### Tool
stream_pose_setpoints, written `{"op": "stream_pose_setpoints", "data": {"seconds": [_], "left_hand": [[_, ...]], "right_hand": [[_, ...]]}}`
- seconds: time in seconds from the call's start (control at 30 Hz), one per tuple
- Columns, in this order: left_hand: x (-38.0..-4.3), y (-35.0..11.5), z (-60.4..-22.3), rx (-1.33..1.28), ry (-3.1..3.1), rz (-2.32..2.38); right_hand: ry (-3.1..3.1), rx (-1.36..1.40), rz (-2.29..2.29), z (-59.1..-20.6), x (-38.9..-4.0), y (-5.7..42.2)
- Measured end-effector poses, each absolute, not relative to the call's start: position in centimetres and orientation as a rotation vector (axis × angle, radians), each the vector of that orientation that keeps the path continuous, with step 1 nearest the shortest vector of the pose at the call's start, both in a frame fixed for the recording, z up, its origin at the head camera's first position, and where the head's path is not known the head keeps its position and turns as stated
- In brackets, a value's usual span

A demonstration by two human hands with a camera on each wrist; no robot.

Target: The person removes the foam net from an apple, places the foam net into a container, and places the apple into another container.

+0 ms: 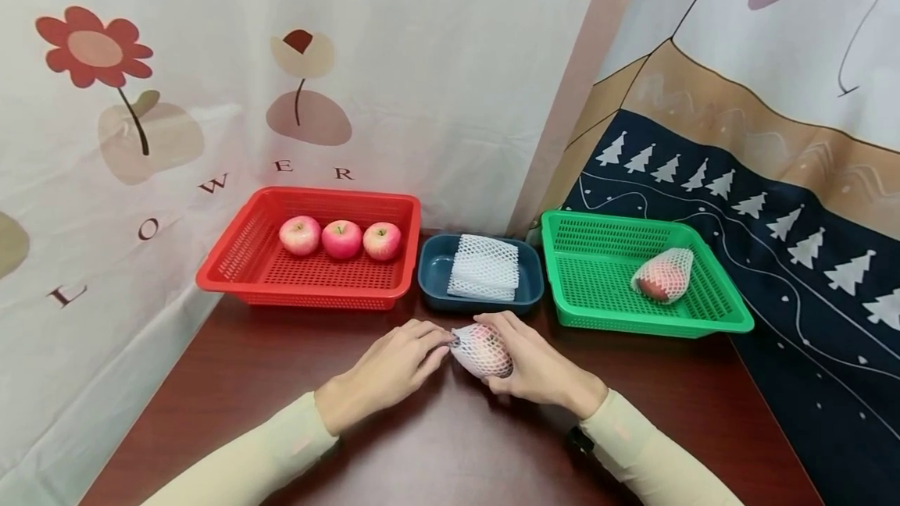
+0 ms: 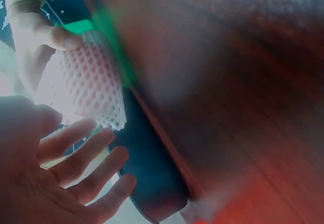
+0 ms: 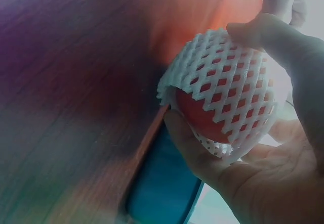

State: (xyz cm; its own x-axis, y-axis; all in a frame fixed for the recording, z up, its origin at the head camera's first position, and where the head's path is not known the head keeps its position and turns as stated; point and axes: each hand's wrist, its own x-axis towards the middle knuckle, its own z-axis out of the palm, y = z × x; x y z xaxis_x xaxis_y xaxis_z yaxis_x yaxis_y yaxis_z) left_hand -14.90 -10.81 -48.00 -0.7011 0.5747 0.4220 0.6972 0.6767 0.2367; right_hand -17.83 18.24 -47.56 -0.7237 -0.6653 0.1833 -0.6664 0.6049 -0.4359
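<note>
An apple in a white foam net sleeve (image 1: 483, 351) is between my hands, over the front middle of the table. My right hand (image 1: 537, 365) grips it from the right, thumb on one side and fingers on the other. In the right wrist view, red skin of the apple (image 3: 200, 115) shows at the sleeve's open end. My left hand (image 1: 394, 361) is at the sleeve's other, narrower end, fingertips right at it. Its fingers (image 2: 83, 166) are spread and loosely extended in the left wrist view.
A blue tray (image 1: 429, 287) behind the hands holds folded white foam nets (image 1: 483, 268). On the left stands a red basket (image 1: 302, 295) with three bare apples (image 1: 342, 240). A netted apple (image 1: 664, 276) lies in the green basket (image 1: 598, 311) on the right. Printed curtains hang behind.
</note>
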Motion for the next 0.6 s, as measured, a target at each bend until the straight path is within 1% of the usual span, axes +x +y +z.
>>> {"op": "stream_pose_setpoints", "data": {"seconds": [0.2,0.43,0.6], "left_hand": [[-15.31,-10.77,-48.30,-1.028,-2.515,-0.601],[-15.38,-10.68,-48.00,-0.953,-2.535,-0.794],[-15.35,-10.70,-47.62,-0.961,-2.533,-0.932]], "right_hand": [[-2.786,1.176,0.799,-47.24,-17.99,18.13],[-2.753,1.177,0.862,-47.12,-18.30,18.00],[-2.747,1.176,0.893,-47.00,-18.45,17.74]]}}
